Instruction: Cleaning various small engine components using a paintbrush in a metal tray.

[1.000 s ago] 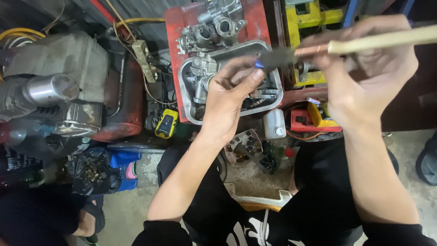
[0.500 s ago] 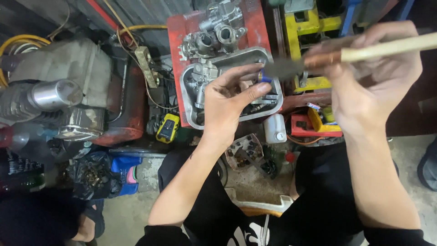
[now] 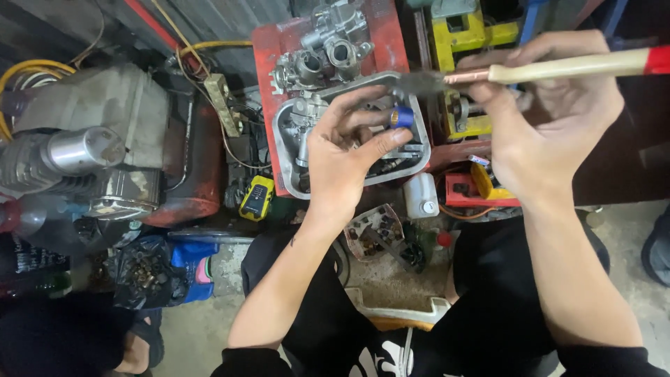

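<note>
a grey engine block (image 3: 91,146) lies far left on the floor, well apart from a red tray (image 3: 279,49) bearing 2 metal carburettor bodies (image 3: 328,49) beside a grey metal pan (image 3: 286,157) of parts. above the pan, the left hand (image 3: 342,164) has its grip closed on a small blue cylindrical part (image 3: 401,116), pinched between thumb and fingers. the right hand (image 3: 551,119) has its grip closed around a wooden-handled brush (image 3: 558,68), whose dark bristles sit just above the blue part.

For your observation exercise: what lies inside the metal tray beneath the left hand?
Inside the metal tray, grey metal engine parts show at its left end. The left hand, holding a small blue piece, covers the tray's middle, so nothing there can be seen.
</note>
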